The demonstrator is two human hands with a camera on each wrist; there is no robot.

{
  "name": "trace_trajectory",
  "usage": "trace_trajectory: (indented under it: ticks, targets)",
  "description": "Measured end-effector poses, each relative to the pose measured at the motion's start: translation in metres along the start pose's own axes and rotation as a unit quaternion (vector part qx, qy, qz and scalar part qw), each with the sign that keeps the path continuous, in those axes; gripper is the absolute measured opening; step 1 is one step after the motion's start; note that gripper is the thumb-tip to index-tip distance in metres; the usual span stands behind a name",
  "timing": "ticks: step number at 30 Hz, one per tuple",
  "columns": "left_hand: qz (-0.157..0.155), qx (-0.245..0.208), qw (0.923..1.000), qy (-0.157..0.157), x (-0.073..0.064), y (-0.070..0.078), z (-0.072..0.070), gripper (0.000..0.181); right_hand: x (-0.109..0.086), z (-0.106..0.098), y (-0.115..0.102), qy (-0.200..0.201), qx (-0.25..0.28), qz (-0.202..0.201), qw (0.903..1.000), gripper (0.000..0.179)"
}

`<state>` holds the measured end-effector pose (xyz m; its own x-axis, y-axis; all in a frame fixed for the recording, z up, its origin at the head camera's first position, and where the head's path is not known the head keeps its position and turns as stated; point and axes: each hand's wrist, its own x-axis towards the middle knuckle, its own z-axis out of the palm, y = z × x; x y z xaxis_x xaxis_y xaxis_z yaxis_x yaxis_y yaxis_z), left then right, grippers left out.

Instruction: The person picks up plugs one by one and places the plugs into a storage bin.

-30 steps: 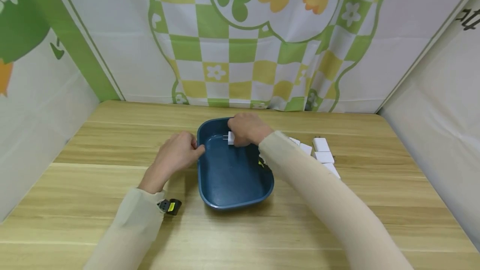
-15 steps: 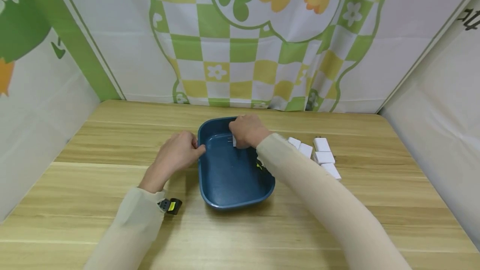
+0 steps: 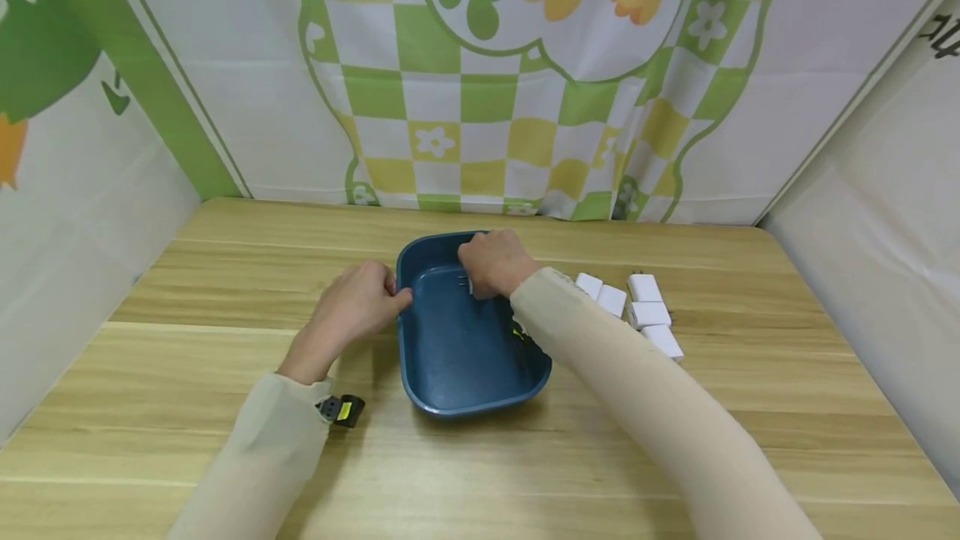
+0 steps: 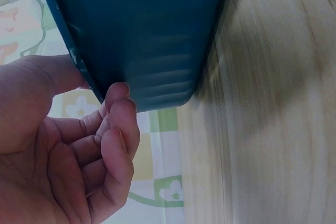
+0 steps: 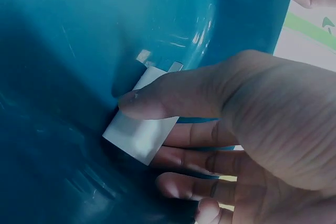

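Note:
A dark blue rectangular bin (image 3: 457,357) sits on the wooden table. My left hand (image 3: 356,302) pinches its left rim; in the left wrist view the thumb lies on one side of the wall and the curled fingers (image 4: 118,156) on the other. Inside the bin, toward the far end, my right hand (image 3: 495,262) holds a white plug-in charger (image 5: 140,139). The right wrist view has the thumb across its top face and fingers beneath, close to the bin floor. Whether the charger touches the floor I cannot tell. Its metal prongs point left in the head view.
Several more white chargers (image 3: 648,314) lie on the table (image 3: 750,407) right of the bin, some partly behind the right sleeve (image 3: 637,390). A patterned curtain (image 3: 487,98) hangs along the table's back edge. Black wrist cameras (image 3: 345,412) are worn on the arms.
Within the bin, my right hand has shifted slightly and turned, and less of the charger shows in the head view. My left hand stays on the rim.

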<state>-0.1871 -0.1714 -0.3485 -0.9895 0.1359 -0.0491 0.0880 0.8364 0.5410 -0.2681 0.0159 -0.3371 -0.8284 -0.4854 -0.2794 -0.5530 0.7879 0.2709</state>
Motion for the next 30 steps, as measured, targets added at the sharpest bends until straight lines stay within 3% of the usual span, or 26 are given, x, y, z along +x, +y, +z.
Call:
trace_trajectory:
  ticks: [14, 30]
  targets:
    - [0.000, 0.002, 1.0000, 0.000, 0.0010, 0.0002, -0.0005, 0.043, -0.0028, -0.0019, 0.0010, 0.003, 0.013, 0.001, 0.9999, 0.009]
    - [-0.008, 0.003, 1.0000, -0.002, 0.0003, 0.0008, -0.0005, 0.041, -0.0052, 0.0027, -0.0004, 0.020, 0.011, 0.007, 0.9997, 0.017]
